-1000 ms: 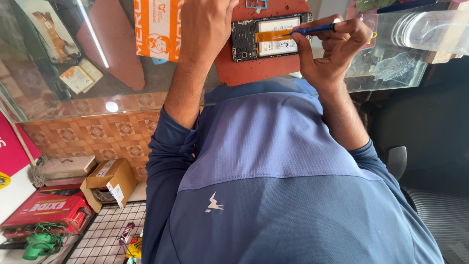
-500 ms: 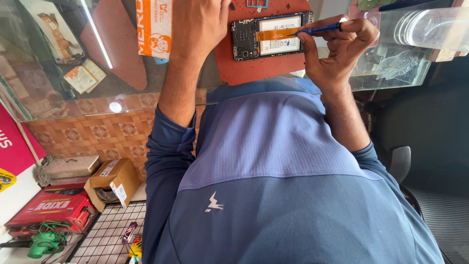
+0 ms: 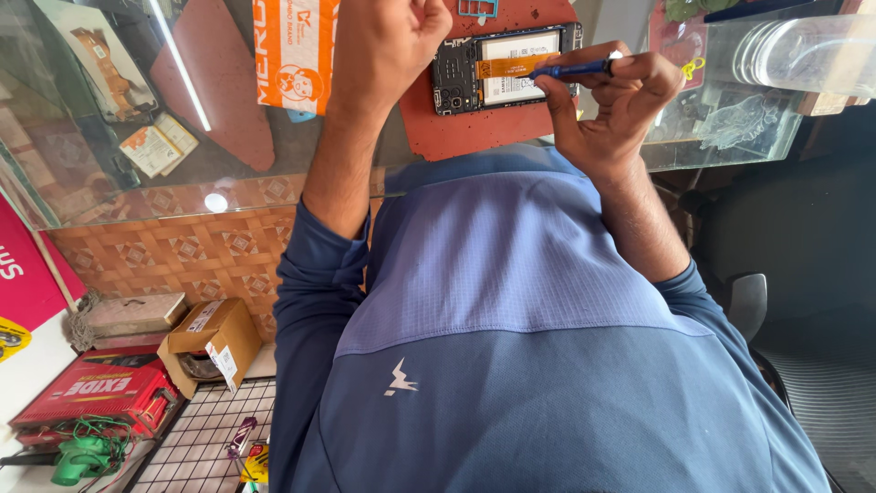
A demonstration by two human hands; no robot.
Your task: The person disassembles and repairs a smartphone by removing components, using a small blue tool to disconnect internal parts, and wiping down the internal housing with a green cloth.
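Right hand [image 3: 620, 110] pinches the slim blue screwdriver [image 3: 573, 68] over the opened black phone [image 3: 505, 66] — keep it steady; left hand [image 3: 388, 41] fisted, seemingly empty.

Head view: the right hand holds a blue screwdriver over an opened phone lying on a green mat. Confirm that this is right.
Not quite. The mat under the opened phone is reddish-brown, not green, as the head view shows. The rest holds: the right hand grips a blue screwdriver with its tip over the phone's exposed inside.
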